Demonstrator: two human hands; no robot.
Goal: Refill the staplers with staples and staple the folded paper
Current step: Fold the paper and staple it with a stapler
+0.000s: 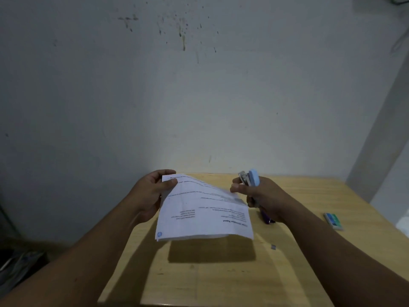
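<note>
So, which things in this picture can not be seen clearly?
Head view, the only one:
- Light blue stapler: the right hand wraps its body, so any staples inside are hidden.
- Purple object on the table: mostly hidden under that hand.
- Folded paper in the left hand: small print blurred.
- Green box: label too small.

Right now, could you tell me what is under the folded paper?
The folded paper, held up, has only its shadow on the bare wooden table beneath. The table strip behind its lower edge is hidden.
</note>
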